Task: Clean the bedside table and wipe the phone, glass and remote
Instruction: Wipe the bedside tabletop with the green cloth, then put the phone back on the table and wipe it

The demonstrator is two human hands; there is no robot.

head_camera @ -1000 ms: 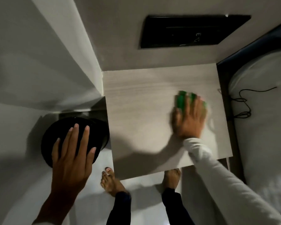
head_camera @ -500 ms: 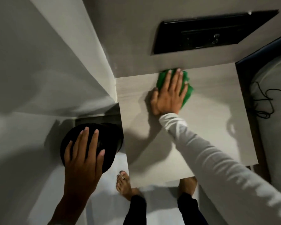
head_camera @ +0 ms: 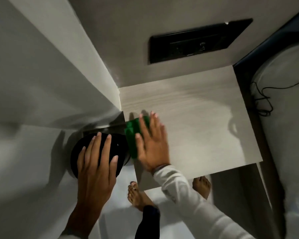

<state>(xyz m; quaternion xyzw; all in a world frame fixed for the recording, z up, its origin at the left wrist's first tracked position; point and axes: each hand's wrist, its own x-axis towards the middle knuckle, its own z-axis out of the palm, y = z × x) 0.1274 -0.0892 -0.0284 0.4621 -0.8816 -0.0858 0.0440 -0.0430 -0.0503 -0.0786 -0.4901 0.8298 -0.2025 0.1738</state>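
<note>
Head view shows us wiping the bedside table (head_camera: 197, 128), our landmark here; its pale woodgrain surface carries none of the phone, glass or remote in view. Our right hand (head_camera: 152, 144) lies flat at the table's left edge, fingers (head_camera: 154, 123) spread and pressing a green cloth (head_camera: 132, 133) down; nothing is pinched. The cloth sits under the palm and fingers and pokes out past the thumb side, with part of it hanging just over the table's left edge. Our left hand (head_camera: 95, 163) hovers off the table's left side, fingers splayed and holding nothing, above a round black bin (head_camera: 121, 145) that stands on the floor just beside the table's front-left corner.

To do this step well, we judge we should keep the palm flat and the pressure even, carry the stroke right off the left edge so any dust drops toward the bin, and gather the cloth under the hand so it does not slip off. The table's right side, next to the bed (head_camera: 286, 135), would then want overlapping passes.
</note>
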